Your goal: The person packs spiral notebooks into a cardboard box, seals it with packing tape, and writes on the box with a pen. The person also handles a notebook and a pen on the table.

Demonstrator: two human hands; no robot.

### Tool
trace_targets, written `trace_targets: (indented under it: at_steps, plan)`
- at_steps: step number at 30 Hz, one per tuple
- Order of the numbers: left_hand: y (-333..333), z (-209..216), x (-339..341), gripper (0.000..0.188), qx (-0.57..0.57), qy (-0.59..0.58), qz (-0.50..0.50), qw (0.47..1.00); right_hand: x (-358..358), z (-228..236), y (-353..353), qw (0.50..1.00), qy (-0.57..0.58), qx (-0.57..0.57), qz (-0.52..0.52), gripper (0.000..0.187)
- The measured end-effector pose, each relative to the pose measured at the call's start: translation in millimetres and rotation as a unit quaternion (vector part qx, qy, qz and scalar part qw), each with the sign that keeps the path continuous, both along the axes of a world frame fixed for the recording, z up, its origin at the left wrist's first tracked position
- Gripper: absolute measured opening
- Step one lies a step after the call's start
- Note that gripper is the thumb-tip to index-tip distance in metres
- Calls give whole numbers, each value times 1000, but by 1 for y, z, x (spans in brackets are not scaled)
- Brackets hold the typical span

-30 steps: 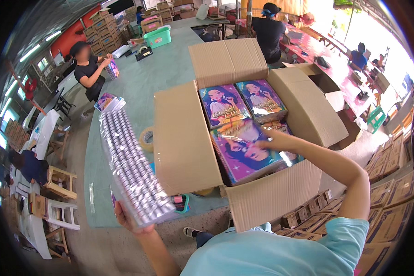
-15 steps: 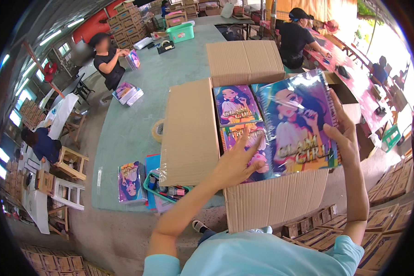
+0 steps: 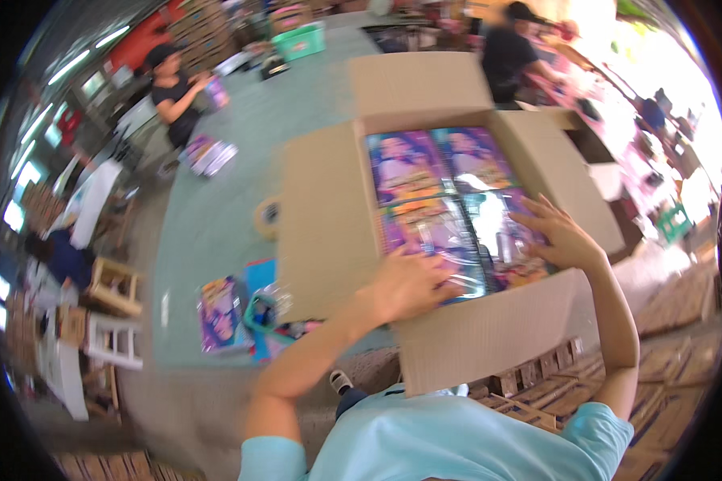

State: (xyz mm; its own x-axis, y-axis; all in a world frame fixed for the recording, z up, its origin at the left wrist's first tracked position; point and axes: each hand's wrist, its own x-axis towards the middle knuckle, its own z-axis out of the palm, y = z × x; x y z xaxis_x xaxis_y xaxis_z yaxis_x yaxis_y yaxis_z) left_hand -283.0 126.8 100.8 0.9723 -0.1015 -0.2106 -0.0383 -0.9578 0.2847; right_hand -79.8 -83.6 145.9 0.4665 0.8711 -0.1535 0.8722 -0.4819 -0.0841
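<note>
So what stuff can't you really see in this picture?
- Printed packs in the cardboard box, head view: motion blur and glare smear the covers; how many layers lie underneath is hidden.
- Left hand and right hand: they cover the nearest packs; fingertips blurred.
- Green basket on the table: contents too small, partly behind the box flap.
- People in the background: too blurred to tell what they hold.

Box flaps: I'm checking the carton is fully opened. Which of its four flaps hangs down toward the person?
The near flap of the cardboard box. It folds down toward the person below both hands, while the far, left and right flaps spread outward.
</note>
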Motion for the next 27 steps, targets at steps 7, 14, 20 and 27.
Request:
trace_targets:
  at_steps: [7,14,20,27]
  plan:
    - [65,-21,-156,49,-137,-541,209,803,-40,-23,37,997,34,53,-50,61]
    - [286,-267,-410,96,-31,-132,767,627,-172,6,82,858,169,484,1,58]
    - [298,-233,-397,98,-333,-175,704,602,-252,5,137,858,148,490,38,55]
    - [272,-127,-366,102,26,-248,573,781,-285,3,153,859,150,488,39,56]
